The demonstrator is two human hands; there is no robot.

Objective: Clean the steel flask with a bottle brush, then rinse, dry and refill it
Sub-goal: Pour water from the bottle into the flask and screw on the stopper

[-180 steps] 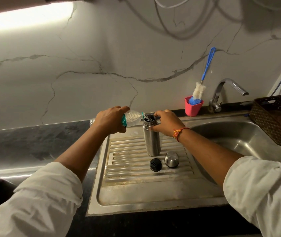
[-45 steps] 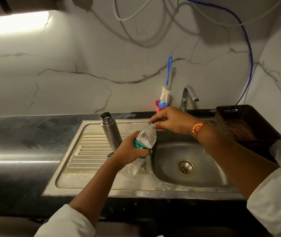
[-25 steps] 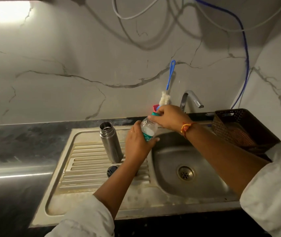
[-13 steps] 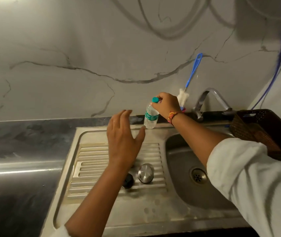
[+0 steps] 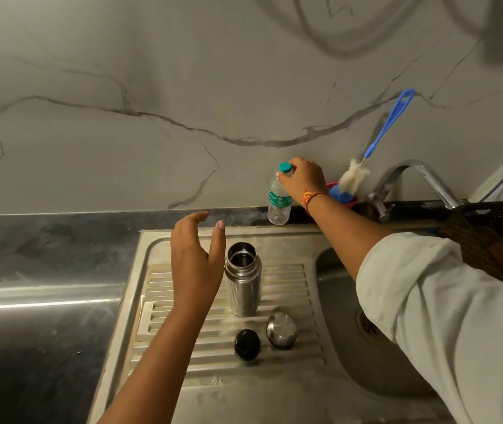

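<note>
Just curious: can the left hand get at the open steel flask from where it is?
Probably yes. The left hand hovers open just beside the flask with nothing between them, and the right hand is away at the wall, gripping the top of the water bottle.

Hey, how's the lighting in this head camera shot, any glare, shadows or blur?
Head view: dim overall; a glare streak runs along the steel counter at left; curved shadows loop across the marble wall; the flask looks sharp, without motion blur.
</note>
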